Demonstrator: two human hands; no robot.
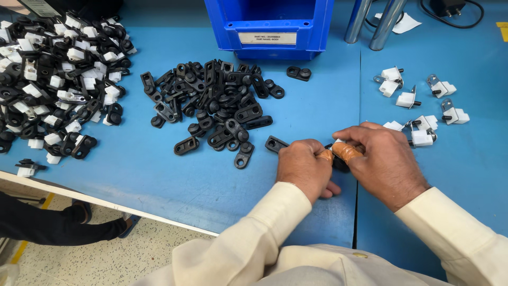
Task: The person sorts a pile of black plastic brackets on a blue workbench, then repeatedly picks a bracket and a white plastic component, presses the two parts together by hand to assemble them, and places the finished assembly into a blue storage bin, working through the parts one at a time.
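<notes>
Both hands meet at the middle of the blue table (159, 175), close to its near edge. The left hand (302, 168) is curled, and its taped fingertips (326, 156) press against a small black part (338, 161) that sits between the two hands. The right hand (383, 161) comes from the other side, and its thumb and first finger, also wrapped in orange-brown tape, pinch the same part from above. So both hands are closed on this one piece; most of it is hidden by the fingers, and only a dark bit shows below the right thumb, with a small white bit at the top. Just to the left of the left hand lies a single black plastic link (276, 143), not touched. Further left is a loose pile of black links (217, 103). On the far left is a bigger heap of assembled black and white pieces (53, 79). To the right of the right hand, white clips with metal tabs (423, 106) lie scattered, the nearest just beside the knuckles. A blue bin (270, 26) stands at the back.
</notes>
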